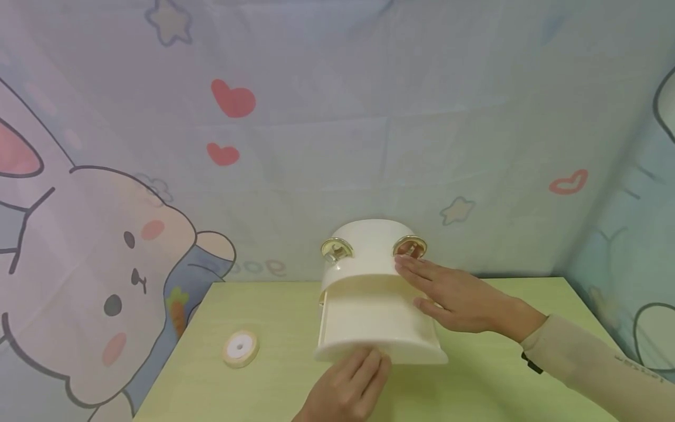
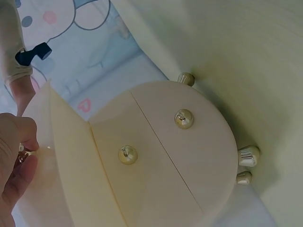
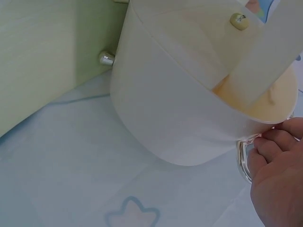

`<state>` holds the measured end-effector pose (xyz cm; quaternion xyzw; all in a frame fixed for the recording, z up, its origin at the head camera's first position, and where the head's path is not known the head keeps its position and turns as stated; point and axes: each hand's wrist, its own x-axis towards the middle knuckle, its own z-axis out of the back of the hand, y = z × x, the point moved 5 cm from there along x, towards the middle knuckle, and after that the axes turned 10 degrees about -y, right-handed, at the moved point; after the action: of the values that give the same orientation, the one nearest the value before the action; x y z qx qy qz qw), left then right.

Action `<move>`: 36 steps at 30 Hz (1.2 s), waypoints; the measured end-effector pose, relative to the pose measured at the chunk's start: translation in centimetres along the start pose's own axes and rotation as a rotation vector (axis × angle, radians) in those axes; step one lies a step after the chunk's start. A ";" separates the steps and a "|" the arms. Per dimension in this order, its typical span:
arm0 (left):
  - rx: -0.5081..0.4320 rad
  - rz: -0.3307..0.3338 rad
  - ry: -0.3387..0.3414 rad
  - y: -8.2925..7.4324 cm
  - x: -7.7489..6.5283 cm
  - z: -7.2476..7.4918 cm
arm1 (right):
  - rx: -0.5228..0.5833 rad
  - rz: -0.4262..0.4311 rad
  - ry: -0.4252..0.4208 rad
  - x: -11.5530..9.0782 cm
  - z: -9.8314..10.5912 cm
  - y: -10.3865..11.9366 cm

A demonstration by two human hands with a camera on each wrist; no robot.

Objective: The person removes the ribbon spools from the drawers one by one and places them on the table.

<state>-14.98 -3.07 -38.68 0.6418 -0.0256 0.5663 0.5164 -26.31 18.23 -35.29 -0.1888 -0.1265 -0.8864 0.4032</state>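
Observation:
A cream round-topped drawer box (image 1: pixel 371 237) with two shiny gold ear-like pieces (image 1: pixel 336 251) stands at the table's back edge. Its top drawer (image 1: pixel 379 319) is pulled out toward me. My left hand (image 1: pixel 348 387) is at the middle of that drawer's front; in the left wrist view, its thumb and finger pinch a small gold knob (image 2: pixel 22 154). Two lower drawer fronts with gold knobs (image 2: pixel 128 154) are flush. My right hand (image 1: pixel 459 296) rests with fairly straight fingers on the box's upper right side, fingertips beside the right gold piece (image 3: pixel 243 161).
A roll of pale ribbon (image 1: pixel 240 348) lies on the green table (image 1: pixel 279 316), left of the box. Close behind the table hangs a printed cloth (image 1: pixel 316 146). Short gold feet (image 2: pixel 248 156) support the box.

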 end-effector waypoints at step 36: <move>0.088 0.082 0.126 2.3 -2.6 -4.4 | 0.026 -0.017 -0.028 0.0 0.0 0.0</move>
<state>-20.43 -2.51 -39.99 0.6253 0.0057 0.6269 0.4647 -26.33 18.20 -35.28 -0.1951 -0.1452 -0.8854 0.3961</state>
